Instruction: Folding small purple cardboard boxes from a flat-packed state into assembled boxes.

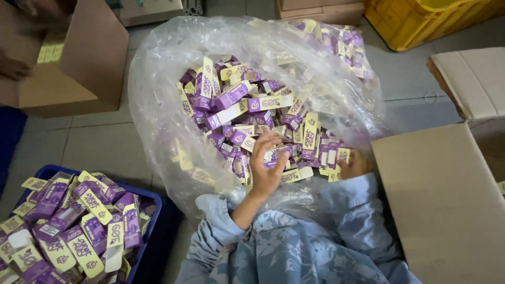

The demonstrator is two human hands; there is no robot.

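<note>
A big clear plastic bag [158, 79] lies open on the floor in front of me, filled with several small purple and yellow cartons [236, 100]. My left hand [265, 164] is raised inside the bag's mouth, palm toward the pile and fingers apart, with the fingertips at the nearest cartons and nothing gripped. My right hand [355, 164] is lower at the right side of the pile with its fingers curled against cartons. The plastic and my light blue sleeve partly cover it, so a grip cannot be made out.
A blue crate [152, 210] at lower left holds more of the same cartons. A cardboard box flap [442, 200] lies at right, and another carton box [473, 79] behind it. Another person's hand [13, 68] holds an open cardboard box [79, 63] at upper left. A yellow crate [415, 21] stands at upper right.
</note>
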